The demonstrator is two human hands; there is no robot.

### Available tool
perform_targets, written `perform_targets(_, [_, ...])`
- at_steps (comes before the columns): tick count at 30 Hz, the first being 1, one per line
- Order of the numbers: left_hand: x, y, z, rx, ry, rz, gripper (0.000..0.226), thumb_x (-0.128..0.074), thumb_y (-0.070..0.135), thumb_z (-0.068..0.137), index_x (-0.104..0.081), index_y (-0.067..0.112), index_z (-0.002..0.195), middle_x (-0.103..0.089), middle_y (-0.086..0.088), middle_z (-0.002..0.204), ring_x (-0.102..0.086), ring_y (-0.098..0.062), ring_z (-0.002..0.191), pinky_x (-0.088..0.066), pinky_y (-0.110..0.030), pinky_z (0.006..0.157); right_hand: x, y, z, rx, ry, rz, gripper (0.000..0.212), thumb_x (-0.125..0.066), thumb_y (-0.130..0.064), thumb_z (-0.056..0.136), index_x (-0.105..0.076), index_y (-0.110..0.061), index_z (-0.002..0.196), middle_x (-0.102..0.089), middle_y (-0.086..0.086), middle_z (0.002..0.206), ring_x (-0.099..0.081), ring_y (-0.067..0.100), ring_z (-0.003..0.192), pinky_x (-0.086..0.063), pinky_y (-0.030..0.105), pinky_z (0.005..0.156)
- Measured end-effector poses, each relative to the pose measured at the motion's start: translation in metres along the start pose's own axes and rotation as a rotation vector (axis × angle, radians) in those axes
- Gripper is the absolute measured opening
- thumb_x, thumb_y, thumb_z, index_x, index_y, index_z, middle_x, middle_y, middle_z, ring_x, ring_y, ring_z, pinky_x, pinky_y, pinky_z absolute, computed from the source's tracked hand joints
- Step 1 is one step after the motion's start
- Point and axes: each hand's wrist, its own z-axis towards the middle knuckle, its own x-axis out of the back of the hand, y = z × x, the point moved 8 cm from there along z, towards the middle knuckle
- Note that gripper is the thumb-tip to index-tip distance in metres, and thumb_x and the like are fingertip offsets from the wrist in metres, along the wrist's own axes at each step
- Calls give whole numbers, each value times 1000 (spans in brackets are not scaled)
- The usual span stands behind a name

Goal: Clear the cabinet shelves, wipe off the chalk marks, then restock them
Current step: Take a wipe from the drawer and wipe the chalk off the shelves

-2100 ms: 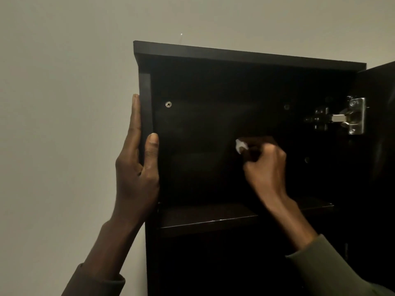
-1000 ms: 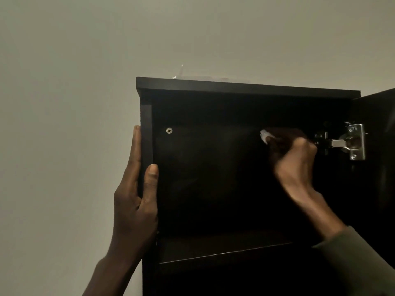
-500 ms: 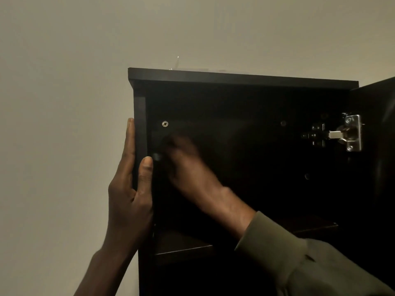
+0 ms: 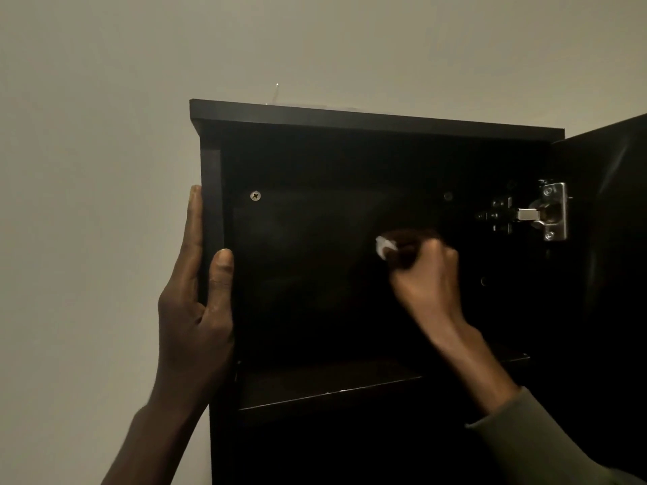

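The right hand [image 4: 425, 274] is curled round a small white wad [image 4: 384, 246] – probably a cloth or tissue, too blurred to tell – pressed against the back panel [image 4: 315, 274] of the open cabinet [image 4: 350, 117], right of centre and near the hinge [image 4: 546, 215]. The unwiped stretch of panel likely lies to its left, toward the screw [image 4: 255, 196]. The left hand [image 4: 196, 295], fingers straight, clasps the cabinet's left side wall – steadying it. The shelf [image 4: 315, 383] below looks bare.
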Motion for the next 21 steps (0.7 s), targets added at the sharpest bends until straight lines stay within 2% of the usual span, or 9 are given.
perform_targets(2, [0,2,0,-9,-3,5,56,-40,20,102,-22,20,155,-27,12,159,-25,5,143,-28,-11,112,-15,-20,-8,66,-8,1,24,-70,-11,86,-74,-21,107,-70,0,104,-68,13,96,-56,27,88])
perform_targets(4, [0,4,0,-20,-6,10,55,-39,18,102,-22,18,154,-27,10,159,-25,4,144,-27,-11,113,-39,-48,-21,166,-62,22,21,-68,-8,85,-75,-17,103,-69,3,101,-68,18,92,-55,27,85])
perform_targets(8, [1,6,0,-31,-19,7,55,-40,13,103,-22,16,155,-27,8,159,-26,1,144,-27,-16,116,-82,-109,-68,449,-328,60,19,-72,5,71,-70,-4,88,-66,12,93,-64,28,81,-42,17,66])
perform_targets(9, [1,5,-1,-29,-24,6,55,-40,13,103,-21,16,155,-27,8,159,-26,1,144,-27,-17,116,-87,-117,-78,479,-430,86,18,-72,4,72,-70,-3,88,-66,13,93,-64,28,82,-39,15,65])
perform_targets(11, [1,5,-1,-28,-29,11,55,-39,14,103,-21,15,155,-27,7,159,-26,0,145,-28,-18,116,-93,-117,-84,431,-587,143,19,-70,-1,79,-72,-6,96,-70,8,98,-67,20,89,-45,16,70])
perform_targets(12, [1,5,-2,-31,-32,14,55,-39,14,103,-21,15,155,-27,6,159,-26,0,145,-27,-18,116,-90,-111,-79,369,-581,194,21,-69,-3,81,-74,-10,100,-72,4,100,-68,14,92,-50,16,76])
perform_targets(15, [0,5,-5,-23,-30,8,55,-40,14,102,-21,15,155,-26,7,160,-24,0,145,-26,-18,117,-47,-81,-42,192,-222,327,24,-72,-5,82,-78,-18,101,-76,-4,99,-68,1,92,-52,13,86])
perform_targets(18, [0,4,-4,-19,-18,9,56,-39,20,102,-21,18,155,-26,11,159,-25,1,144,-28,-12,113,7,-35,2,41,198,256,17,-74,-15,85,-77,-14,101,-75,-2,96,-70,6,90,-51,10,81])
perform_targets(21, [1,3,-3,-17,-5,11,56,-39,24,101,-22,20,155,-26,14,158,-26,3,144,-27,-8,111,28,-10,38,58,335,202,16,-70,-15,87,-76,-9,100,-74,7,96,-70,15,89,-55,25,83])
